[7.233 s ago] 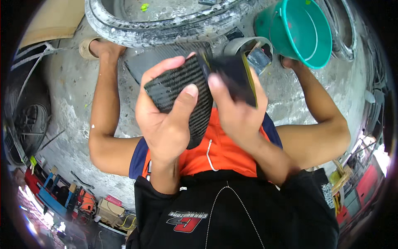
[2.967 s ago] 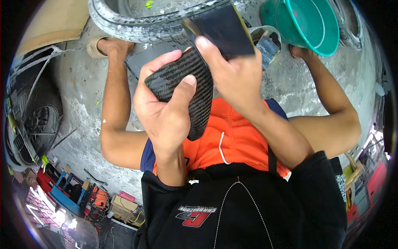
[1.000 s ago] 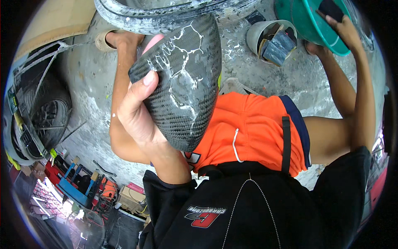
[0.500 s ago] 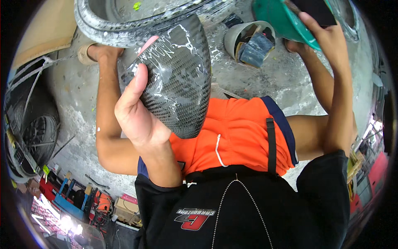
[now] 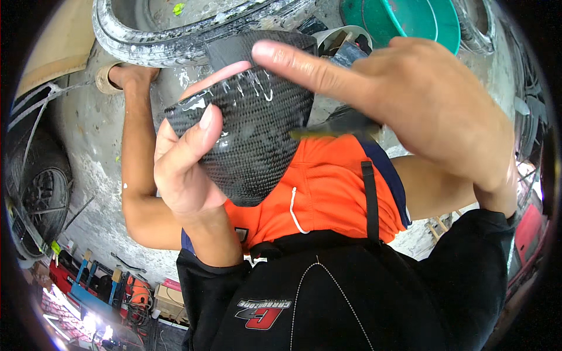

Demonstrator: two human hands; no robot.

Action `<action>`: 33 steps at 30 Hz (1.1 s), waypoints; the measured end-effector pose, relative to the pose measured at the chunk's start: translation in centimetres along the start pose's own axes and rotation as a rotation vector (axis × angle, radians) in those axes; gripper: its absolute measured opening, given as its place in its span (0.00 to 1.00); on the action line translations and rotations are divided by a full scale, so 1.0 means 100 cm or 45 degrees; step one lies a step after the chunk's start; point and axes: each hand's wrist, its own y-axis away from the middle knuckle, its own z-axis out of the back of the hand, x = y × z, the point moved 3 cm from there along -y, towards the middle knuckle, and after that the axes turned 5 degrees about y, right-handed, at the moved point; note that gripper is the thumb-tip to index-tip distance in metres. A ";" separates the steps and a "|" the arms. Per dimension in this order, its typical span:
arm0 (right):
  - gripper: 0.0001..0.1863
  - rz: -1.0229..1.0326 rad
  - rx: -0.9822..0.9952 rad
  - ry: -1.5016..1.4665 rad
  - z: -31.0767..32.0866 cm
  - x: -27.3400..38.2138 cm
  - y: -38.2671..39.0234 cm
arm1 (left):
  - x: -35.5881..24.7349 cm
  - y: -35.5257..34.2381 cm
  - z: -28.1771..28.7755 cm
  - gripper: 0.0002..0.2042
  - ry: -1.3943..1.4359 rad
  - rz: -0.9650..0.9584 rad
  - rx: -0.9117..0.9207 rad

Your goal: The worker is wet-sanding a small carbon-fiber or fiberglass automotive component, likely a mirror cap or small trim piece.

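- Head view: a curved carbon-fibre shell point(image 5: 252, 134), dark and woven, is in front of the lap, wide at the top and narrowing to a rounded lower end; white glints lie along its upper part.
- Left hand point(image 5: 190, 167) grips the shell by its left side, thumb laid on the near face, one finger showing along the upper edge.
- Right hand point(image 5: 427, 105) is over the shell's right side, index finger stretched leftward across the upper part; whether that fingertip touches cannot be told.
- Below the right palm it holds a black pad point(image 5: 345, 124) with a yellowish edge, blurred; the pinch itself is hidden. The pad's left end overlaps the shell's right edge in view, contact unclear.
- Behind the shell, a flat grey woven panel point(image 5: 225, 52) shows in part.
- Beyond are a tyre point(image 5: 137, 50) streaked white, a pale pail point(image 5: 364, 35) containing dark blocks, and, just beside that, a teal bucket point(image 5: 442, 23).
- Orange shorts point(image 5: 319, 187) and a black shirt point(image 5: 357, 292) clothe the seated person.
- Concrete floor point(image 5: 96, 140) is pale and stained.
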 end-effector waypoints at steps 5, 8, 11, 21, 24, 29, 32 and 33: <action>0.57 0.081 0.025 0.396 -0.010 0.013 0.010 | -0.008 0.001 0.001 0.28 -0.070 0.009 0.042; 0.54 0.111 0.153 0.229 0.003 0.019 0.008 | -0.008 0.002 0.004 0.28 -0.067 0.048 0.065; 0.51 0.155 0.044 0.538 0.007 0.036 0.007 | -0.009 0.004 0.003 0.28 -0.027 0.061 0.106; 0.42 0.299 -0.709 0.548 -0.023 0.018 0.021 | -0.010 0.006 0.005 0.29 -0.010 0.043 0.065; 0.39 0.182 -0.012 0.015 0.013 0.015 0.026 | -0.010 0.004 0.006 0.29 -0.004 0.001 0.070; 0.35 -0.396 -0.508 -0.640 0.012 -0.017 0.052 | -0.010 -0.006 0.006 0.29 0.144 0.002 0.190; 0.42 -0.491 -0.476 -0.673 0.001 -0.027 0.053 | -0.007 -0.016 -0.002 0.34 0.208 0.030 0.310; 0.43 -0.390 -0.533 -0.931 -0.011 -0.024 0.053 | -0.008 -0.020 -0.007 0.34 0.229 0.040 0.330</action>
